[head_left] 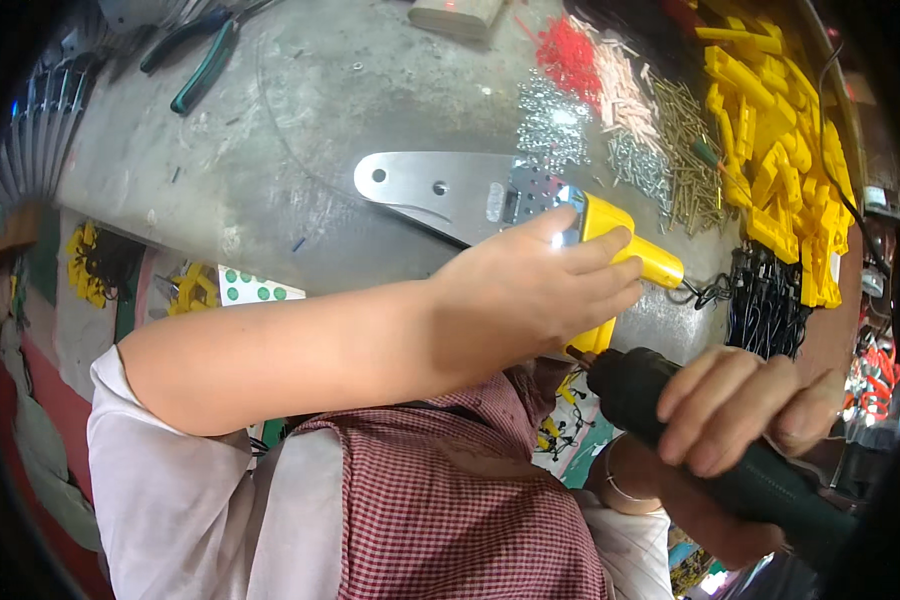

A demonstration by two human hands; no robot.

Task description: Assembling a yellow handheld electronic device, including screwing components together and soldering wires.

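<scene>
At the near edge of the grey table, the left hand clasps a bright yellow plastic handle fitted onto a flat silvery metal blade, while the right hand grips a dark green power screwdriver just below it

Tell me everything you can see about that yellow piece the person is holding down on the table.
The yellow piece looks like moulded plastic, an angular bracket shape, fitted onto the end of a flat silvery metal blade with holes. It lies at the near edge of the grey worktable. The left hand covers most of it, fingers across its top. The green power tool, gripped by the right hand, meets its lower end.
</scene>
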